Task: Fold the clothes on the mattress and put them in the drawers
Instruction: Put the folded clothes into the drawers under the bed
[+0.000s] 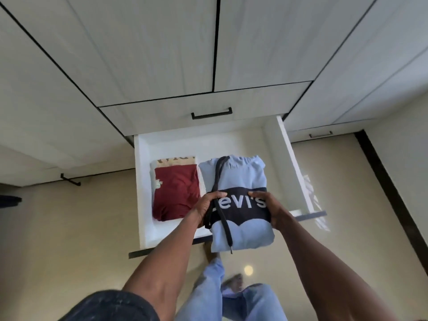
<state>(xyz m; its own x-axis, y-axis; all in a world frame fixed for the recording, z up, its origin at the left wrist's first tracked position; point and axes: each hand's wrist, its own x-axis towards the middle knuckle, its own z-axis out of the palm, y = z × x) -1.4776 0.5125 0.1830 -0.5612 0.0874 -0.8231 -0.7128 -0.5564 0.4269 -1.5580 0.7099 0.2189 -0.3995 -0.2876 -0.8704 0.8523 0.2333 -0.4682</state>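
Observation:
A folded light-blue hoodie (240,179) with a dark chest logo and a dark drawstring hangs over the open white drawer (142,181), its near end past the drawer's front edge. My left hand (208,208) grips its left side and my right hand (271,208) grips its right side. In the drawer's left half lies a folded maroon garment (176,193) on top of a pale printed one (176,160).
White wardrobe doors rise above the drawer, with a shut drawer and black handle (211,113) just over it. More shut drawers flank it left and right. Glossy beige floor lies below; my legs in light jeans (231,297) stand in front of the drawer.

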